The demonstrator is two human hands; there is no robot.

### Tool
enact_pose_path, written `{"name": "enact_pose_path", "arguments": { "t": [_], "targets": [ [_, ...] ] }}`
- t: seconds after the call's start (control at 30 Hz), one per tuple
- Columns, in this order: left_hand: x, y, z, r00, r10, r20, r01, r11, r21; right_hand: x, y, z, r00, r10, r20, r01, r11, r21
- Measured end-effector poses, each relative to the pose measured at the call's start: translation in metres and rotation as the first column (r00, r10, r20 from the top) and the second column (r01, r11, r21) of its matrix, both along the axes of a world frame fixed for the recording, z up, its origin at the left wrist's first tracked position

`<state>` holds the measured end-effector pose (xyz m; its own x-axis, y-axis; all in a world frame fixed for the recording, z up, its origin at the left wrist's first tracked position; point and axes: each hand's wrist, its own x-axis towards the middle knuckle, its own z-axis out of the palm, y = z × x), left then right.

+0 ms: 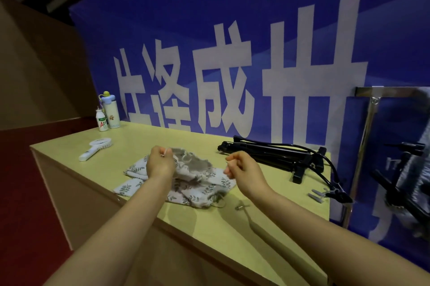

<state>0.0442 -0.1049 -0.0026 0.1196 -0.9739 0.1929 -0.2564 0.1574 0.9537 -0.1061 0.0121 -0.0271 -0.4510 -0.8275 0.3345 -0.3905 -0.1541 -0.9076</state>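
The left hand [160,162] pinches a small white bit [167,151] above the cloth [200,184]. The right hand [242,170] pinches a thin pin [227,162].

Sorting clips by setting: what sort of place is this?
Probably a makeshift recording station: a plain table against a large blue printed banner, with a folded black tripod on it.
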Motion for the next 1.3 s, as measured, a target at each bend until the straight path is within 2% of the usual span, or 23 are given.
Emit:
{"name": "enact_pose_path", "arguments": {
  "t": [0.07,0.17,0.3,0.37,0.5,0.6,0.73,0.87,1.0,1.13,1.23,1.3],
  "targets": [
    [0.015,0.004,0.016,0.998,0.065,0.012,-0.064,0.997,-0.05,0.021,-0.003,0.021,0.995,0.101,-0.001,-0.101,0.994,-0.036],
    [0.043,0.008,0.04,0.991,0.127,0.036,-0.122,0.986,-0.113,0.053,-0.011,0.041,0.976,0.201,-0.082,-0.205,0.978,-0.046],
    [0.081,0.022,0.061,0.988,0.134,0.078,-0.116,0.972,-0.202,0.104,-0.025,0.05,0.943,0.3,-0.144,-0.309,0.95,-0.04],
    [0.098,0.033,0.069,0.98,0.16,0.122,-0.128,0.963,-0.235,0.129,-0.031,0.049,0.913,0.34,-0.226,-0.347,0.938,0.012],
    [0.143,0.05,0.084,0.93,0.285,0.232,-0.23,0.944,-0.238,0.166,-0.043,0.044,0.794,0.296,-0.531,-0.242,0.955,0.171],
    [0.171,0.062,0.096,0.903,0.326,0.279,-0.264,0.935,-0.237,0.181,-0.048,0.043,0.784,0.288,-0.55,-0.201,0.956,0.215],
    [0.181,0.079,0.11,0.894,0.345,0.286,-0.252,0.915,-0.315,0.209,-0.038,0.051,0.737,0.382,-0.558,-0.32,0.924,0.21],
    [0.169,0.09,0.116,0.912,0.298,0.283,-0.195,0.92,-0.341,0.215,-0.027,0.057,0.738,0.453,-0.501,-0.416,0.889,0.19],
    [0.163,0.091,0.105,0.926,0.212,0.311,-0.122,0.951,-0.285,0.207,-0.018,0.056,0.747,0.512,-0.424,-0.474,0.857,0.2],
    [0.153,0.089,0.093,0.939,0.124,0.32,-0.054,0.974,-0.22,0.198,-0.013,0.053,0.69,0.517,-0.506,-0.445,0.855,0.267],
    [0.143,0.083,0.085,0.967,0.03,0.252,0.011,0.987,-0.16,0.19,-0.006,0.052,0.603,0.549,-0.579,-0.437,0.834,0.335],
    [0.131,0.075,0.081,0.983,-0.034,0.18,0.056,0.991,-0.12,0.175,-0.001,0.052,0.59,0.549,-0.591,-0.433,0.834,0.342]
  ]
}}
